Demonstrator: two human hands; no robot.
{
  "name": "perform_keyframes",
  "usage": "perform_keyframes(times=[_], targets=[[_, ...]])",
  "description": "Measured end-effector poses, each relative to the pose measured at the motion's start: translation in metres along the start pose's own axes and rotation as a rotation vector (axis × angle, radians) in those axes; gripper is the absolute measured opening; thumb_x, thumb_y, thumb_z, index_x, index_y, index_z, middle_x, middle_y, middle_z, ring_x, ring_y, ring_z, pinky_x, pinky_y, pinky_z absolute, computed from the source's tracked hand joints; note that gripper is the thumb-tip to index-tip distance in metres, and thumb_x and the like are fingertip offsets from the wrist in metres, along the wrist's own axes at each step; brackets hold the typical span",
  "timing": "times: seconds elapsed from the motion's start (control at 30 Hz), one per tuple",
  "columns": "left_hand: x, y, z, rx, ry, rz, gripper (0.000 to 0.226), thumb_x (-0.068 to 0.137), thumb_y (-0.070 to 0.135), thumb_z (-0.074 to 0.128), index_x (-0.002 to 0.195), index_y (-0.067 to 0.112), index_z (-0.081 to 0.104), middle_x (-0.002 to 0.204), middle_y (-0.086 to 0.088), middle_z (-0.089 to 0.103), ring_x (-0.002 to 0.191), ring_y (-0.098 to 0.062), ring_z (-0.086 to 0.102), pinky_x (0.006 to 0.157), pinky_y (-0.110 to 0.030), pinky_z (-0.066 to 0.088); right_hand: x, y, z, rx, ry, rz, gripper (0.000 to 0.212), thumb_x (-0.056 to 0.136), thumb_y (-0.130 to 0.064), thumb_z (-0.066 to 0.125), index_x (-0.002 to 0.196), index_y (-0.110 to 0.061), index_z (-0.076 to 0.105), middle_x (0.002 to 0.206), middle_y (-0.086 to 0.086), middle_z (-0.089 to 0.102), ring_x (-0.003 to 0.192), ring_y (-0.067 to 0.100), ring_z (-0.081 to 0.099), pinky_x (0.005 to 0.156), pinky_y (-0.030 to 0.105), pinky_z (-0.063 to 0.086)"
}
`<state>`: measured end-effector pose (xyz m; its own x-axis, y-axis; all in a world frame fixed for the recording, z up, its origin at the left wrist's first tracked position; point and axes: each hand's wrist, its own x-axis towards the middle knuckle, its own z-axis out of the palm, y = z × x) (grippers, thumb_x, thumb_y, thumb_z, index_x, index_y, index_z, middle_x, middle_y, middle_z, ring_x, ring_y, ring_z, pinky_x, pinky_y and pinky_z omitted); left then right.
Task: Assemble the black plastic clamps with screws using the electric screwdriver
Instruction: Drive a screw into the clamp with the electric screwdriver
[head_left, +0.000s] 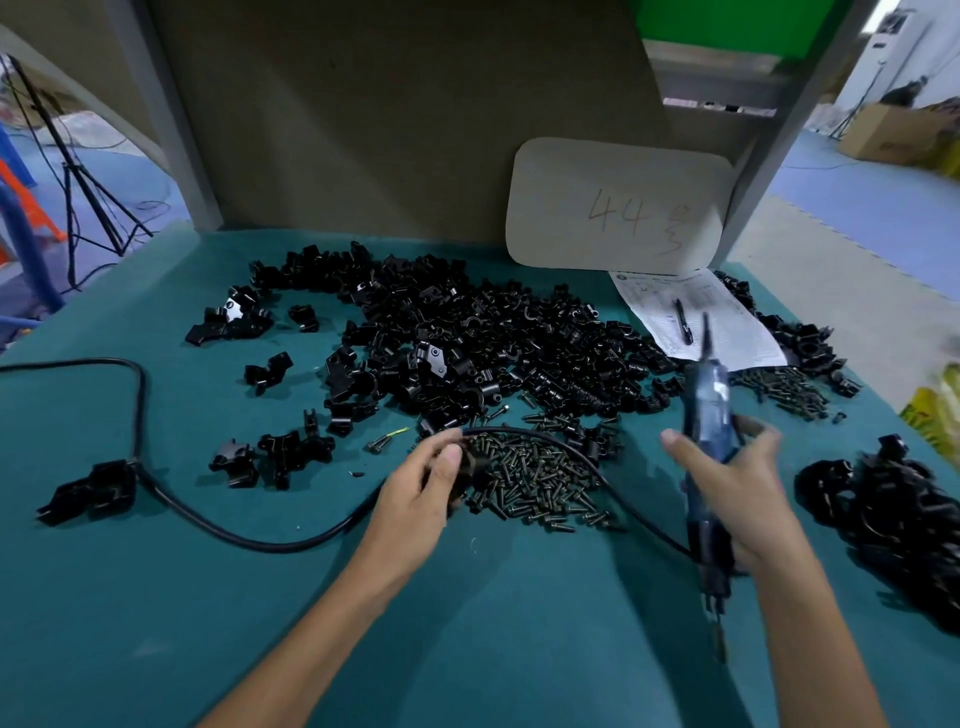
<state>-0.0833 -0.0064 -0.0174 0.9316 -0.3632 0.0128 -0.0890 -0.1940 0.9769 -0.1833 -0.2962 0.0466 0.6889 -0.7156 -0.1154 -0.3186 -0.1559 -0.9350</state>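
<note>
Fingers of the left hand (431, 483) curl round a small black clamp (475, 463) at the left edge of the screws (540, 480), which lie heaped between the hands. The right hand (737, 488) grips the screwdriver (709, 410), bit pointing far and up, clear of any part; motion blur hides the finer finger detail. Its cable (234, 530) loops left across the table (104, 597). Beyond the screws spreads the big clamp pile (467, 338), loose and unjoined as far as I can tell. A dark heap (893, 519) near right may be finished pieces. Judging by the piles, most of the work remains. A sheet (727, 332) with a pen (683, 319) lies far right.
</note>
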Motion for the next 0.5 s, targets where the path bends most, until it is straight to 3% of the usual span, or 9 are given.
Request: perform_keyframes(times=[0.1, 0.17, 0.23, 0.3, 0.37, 0.5], targets=[[-0.001, 0.003, -0.003, -0.077, 0.008, -0.018, 0.041, 0.083, 0.085, 0.042, 0.113, 0.060, 0.055, 0.096, 0.013, 0.069, 0.074, -0.007, 0.065, 0.064, -0.025, 0.052, -0.001, 0.012, 0.006, -0.360, -0.020, -0.059, 0.065, 0.089, -0.034, 0.080, 0.132, -0.022, 0.032, 0.110, 0.008, 0.065, 0.087, 0.029, 0.064, 0.080, 0.049, 0.054], [0.000, 0.005, -0.005, -0.091, 0.002, -0.028, 0.049, 0.071, 0.085, 0.062, 0.112, 0.059, 0.050, 0.097, 0.021, 0.070, 0.080, -0.002, 0.067, 0.069, -0.025, 0.053, -0.001, 0.016, 0.014, -0.528, -0.007, -0.076, 0.061, 0.091, -0.035, 0.077, 0.134, -0.017, 0.039, 0.112, 0.011, 0.066, 0.089, 0.034, 0.062, 0.077, 0.045, 0.050], [-0.001, 0.004, -0.005, -0.077, -0.005, -0.061, 0.063, 0.064, 0.070, 0.081, 0.114, 0.057, 0.044, 0.102, 0.021, 0.072, 0.090, -0.004, 0.070, 0.079, -0.030, 0.055, -0.003, 0.014, 0.021, -0.734, 0.030, -0.130, 0.062, 0.091, -0.036, 0.077, 0.139, -0.010, 0.047, 0.125, 0.016, 0.065, 0.109, 0.038, 0.058, 0.090, 0.046, 0.046], [-0.003, 0.001, -0.003, -0.065, -0.001, -0.075, 0.066, 0.065, 0.059, 0.085, 0.114, 0.052, 0.042, 0.103, 0.018, 0.073, 0.090, -0.007, 0.071, 0.080, -0.033, 0.056, -0.008, 0.009, 0.030, -0.898, 0.102, -0.305, 0.061, 0.089, -0.034, 0.078, 0.139, -0.009, 0.055, 0.136, 0.019, 0.058, 0.125, 0.041, 0.048, 0.106, 0.049, 0.037], [-0.004, 0.001, -0.002, -0.022, 0.015, -0.044, 0.055, 0.072, 0.059, 0.080, 0.113, 0.049, 0.044, 0.099, 0.017, 0.074, 0.085, -0.004, 0.071, 0.074, -0.028, 0.053, -0.020, 0.001, 0.047, -0.812, 0.059, -0.481, 0.049, 0.091, -0.030, 0.077, 0.134, -0.014, 0.062, 0.129, 0.018, 0.057, 0.117, 0.039, 0.048, 0.103, 0.049, 0.040], [-0.005, 0.002, -0.002, 0.031, 0.018, 0.068, 0.028, 0.088, 0.058, 0.063, 0.112, 0.042, 0.063, 0.088, 0.024, 0.071, 0.079, 0.004, 0.066, 0.070, -0.016, 0.046, -0.041, -0.001, 0.092, -0.732, -0.280, -0.616, 0.038, 0.101, -0.037, 0.062, 0.138, -0.028, 0.061, 0.115, -0.004, 0.050, 0.110, 0.015, 0.042, 0.095, 0.031, 0.041]])
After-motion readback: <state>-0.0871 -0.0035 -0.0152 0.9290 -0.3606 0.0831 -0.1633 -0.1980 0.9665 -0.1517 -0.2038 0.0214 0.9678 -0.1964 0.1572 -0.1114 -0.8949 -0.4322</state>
